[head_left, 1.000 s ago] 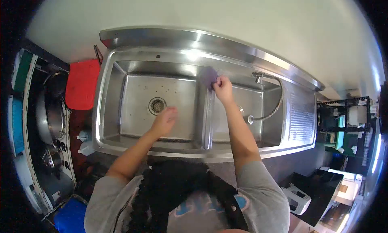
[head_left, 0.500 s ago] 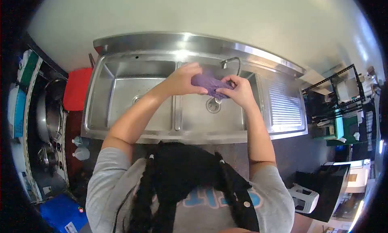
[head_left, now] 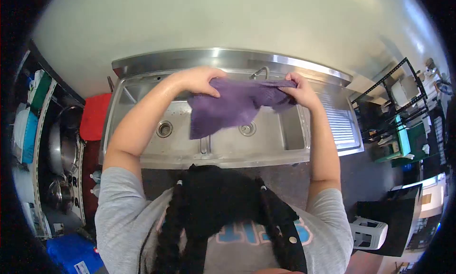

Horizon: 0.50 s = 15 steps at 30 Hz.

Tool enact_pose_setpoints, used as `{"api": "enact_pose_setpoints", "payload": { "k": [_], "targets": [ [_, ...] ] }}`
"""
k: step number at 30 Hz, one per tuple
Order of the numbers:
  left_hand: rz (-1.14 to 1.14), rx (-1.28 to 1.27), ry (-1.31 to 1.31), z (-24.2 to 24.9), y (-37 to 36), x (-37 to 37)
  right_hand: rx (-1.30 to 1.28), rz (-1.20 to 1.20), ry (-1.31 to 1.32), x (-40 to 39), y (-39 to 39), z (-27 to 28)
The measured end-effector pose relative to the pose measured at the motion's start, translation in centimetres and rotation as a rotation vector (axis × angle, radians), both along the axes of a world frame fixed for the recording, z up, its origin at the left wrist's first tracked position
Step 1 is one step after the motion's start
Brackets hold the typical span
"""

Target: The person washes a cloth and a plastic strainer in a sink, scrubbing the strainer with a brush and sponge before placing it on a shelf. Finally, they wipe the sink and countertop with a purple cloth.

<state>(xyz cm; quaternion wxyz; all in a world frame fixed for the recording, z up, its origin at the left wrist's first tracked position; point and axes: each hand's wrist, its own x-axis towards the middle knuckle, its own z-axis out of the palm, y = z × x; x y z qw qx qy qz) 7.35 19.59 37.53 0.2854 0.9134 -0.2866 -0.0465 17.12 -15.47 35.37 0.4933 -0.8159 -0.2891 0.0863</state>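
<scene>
A purple cloth [head_left: 223,110] hangs spread between my two hands, above the double steel sink [head_left: 280,143]. My left hand [head_left: 203,82] pinches its upper left edge. At the upper right corner, my right hand [head_left: 299,91] grips a bunched part of the fabric. The cloth droops lower on the left and covers much of the divider between the basins. Behind it, the faucet [head_left: 261,72] rises from the back of the sink. One drain [head_left: 247,129] shows just under the cloth, and another drain [head_left: 164,128] lies in the left basin.
A ribbed steel drainboard [head_left: 339,126] adjoins the sink on the right. To the left are a red bin or board [head_left: 95,117] and a shelf with metal pots [head_left: 61,153]. A white step stool [head_left: 368,233] and a black rack [head_left: 399,84] stand to the right.
The cloth was bunched up between my hands and is now pulled out wide and hanging. My left hand moved left, my right hand moved right.
</scene>
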Motion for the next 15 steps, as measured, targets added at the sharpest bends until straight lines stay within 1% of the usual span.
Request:
{"api": "enact_pose_setpoints", "payload": {
  "k": [1,2,3,4,5,6,8,9,10,11,12,13,14,15],
  "targets": [
    [0.039,0.07,0.065,0.6,0.6,0.0,-0.106,-0.006,-0.072,-0.2,-0.2,1.0],
    [0.037,0.073,0.068,1.5,0.9,-0.1,-0.213,-0.012,-0.143,-0.5,-0.4,1.9],
    [0.074,0.149,0.073,2.4,1.2,-0.1,-0.304,-0.024,-0.228,-0.9,-0.5,2.9],
    [0.11,0.224,0.08,2.7,1.6,0.1,-0.304,-0.025,-0.222,-1.4,-0.4,3.8],
    [0.096,0.265,0.051,3.0,1.8,-0.1,-0.28,0.009,-0.265,-1.9,-0.3,4.7],
    [0.093,0.265,0.055,3.3,1.9,-0.1,-0.256,0.041,-0.31,-2.3,-0.3,5.0],
    [0.238,0.154,0.684,4.4,1.9,0.0,-0.259,0.037,-0.337,-1.5,-0.8,4.7],
    [0.09,-0.009,0.435,2.6,2.9,0.4,-0.301,-0.052,-0.356,-1.7,-0.9,5.3],
    [0.087,-0.01,0.435,1.3,4.1,1.2,-0.342,-0.142,-0.374,-2.0,-0.9,6.1],
    [0.207,-0.13,0.572,1.0,4.6,1.4,-0.345,-0.152,-0.237,-2.7,-0.9,7.1],
    [0.328,-0.252,0.708,0.6,5.0,1.6,-0.346,-0.154,-0.238,-2.4,-1.1,6.8],
    [0.278,-0.35,0.701,-0.5,5.4,2.0,-0.312,-0.144,-0.177,-1.7,-1.8,6.0],
    [0.274,-0.351,0.7,-0.3,5.4,1.9,-0.278,-0.133,-0.117,-0.9,-2.6,5.1],
    [0.336,-0.37,0.672,0.0,5.2,1.5,-0.303,-0.099,-0.255,-0.3,-2.8,4.2]
  ]
}}
